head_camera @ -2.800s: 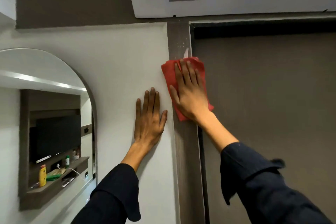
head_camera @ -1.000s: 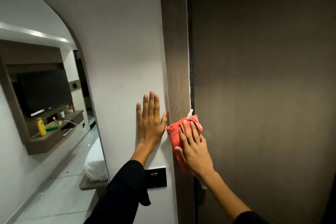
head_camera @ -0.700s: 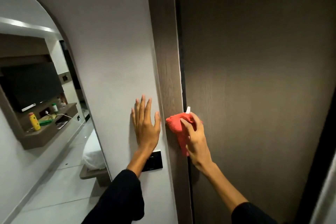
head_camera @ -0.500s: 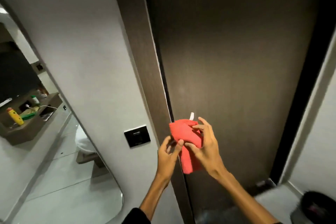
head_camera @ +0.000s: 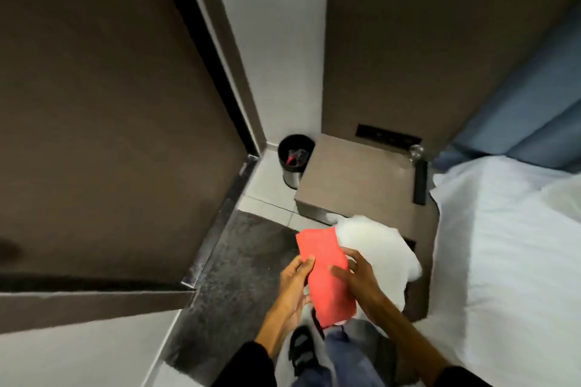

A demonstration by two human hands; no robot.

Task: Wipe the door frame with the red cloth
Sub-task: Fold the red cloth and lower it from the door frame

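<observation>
The red cloth [head_camera: 325,273] is folded into a flat rectangle and held low in front of me, over the floor. My left hand [head_camera: 294,284] grips its left edge and my right hand [head_camera: 358,276] grips its right edge. The brown door [head_camera: 103,110] fills the left of the view. Its brown frame [head_camera: 226,50] runs down beside it to the floor corner. Another strip of the frame [head_camera: 88,303] lies across the lower left. Both hands and the cloth are away from the frame.
A dark mat [head_camera: 239,264] lies before the door. A black waste bin [head_camera: 294,163] stands in the corner beside a brown bedside table [head_camera: 355,185]. A white towel [head_camera: 377,248] hangs near it. The white bed [head_camera: 509,261] fills the right. My shoe [head_camera: 301,349] is below.
The cloth came off the door frame and my left hand left the wall. Both hands now hold the folded cloth, and my view has swung down and right toward the floor and bed.
</observation>
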